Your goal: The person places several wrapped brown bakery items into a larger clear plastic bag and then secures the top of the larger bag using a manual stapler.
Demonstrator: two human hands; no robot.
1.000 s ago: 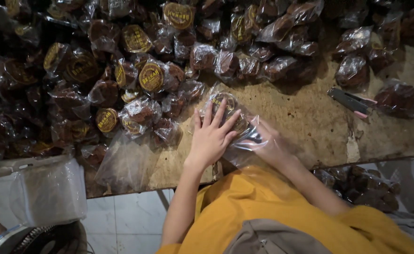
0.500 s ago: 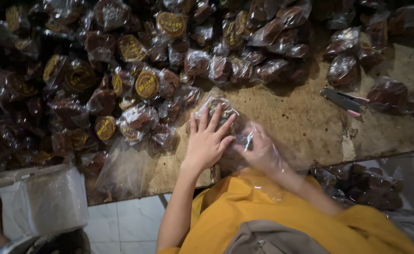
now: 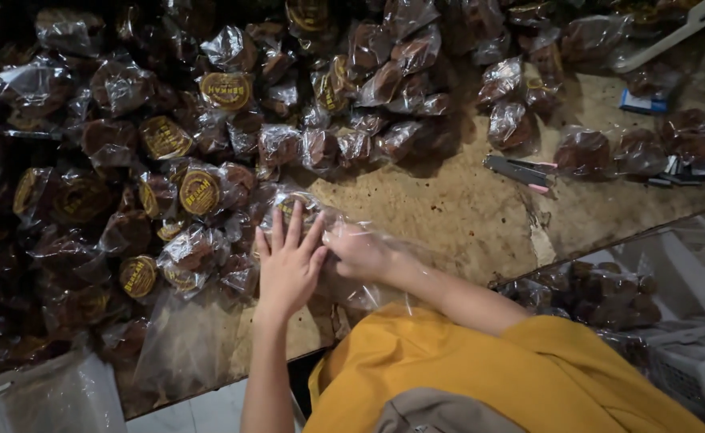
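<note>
I see my left hand (image 3: 290,265) lying flat on a clear plastic bag (image 3: 344,256) at the near part of the worn wooden table (image 3: 456,216), its fingers (image 3: 296,228) straight and slightly fanned, pressing down on the bag's top where a round dark cake with a gold label (image 3: 294,207) shows through the film. My right hand (image 3: 360,251) sits just beside it, touching it at the thumb side, and it is partly wrapped in the same plastic; its fingers are curled together around the film, but I cannot tell exactly how they pinch it because the wrinkled plastic covers them. The bag lies between the two hands and spreads back over my right wrist toward the yellow sleeve (image 3: 480,377). Just beyond my fingertips starts a large heap of bagged dark cakes (image 3: 200,160), many with round gold labels facing up, covering the left and far part of the table. To the right, well apart from my hands, a stapler (image 3: 519,171) with pink detail lies on bare wood, near a few loose bagged cakes (image 3: 585,152). An empty crumpled clear bag (image 3: 180,345) hangs at the table's near edge, left of my left forearm. Below the table's right edge a tray of small brown pieces (image 3: 589,289) is visible.
</note>
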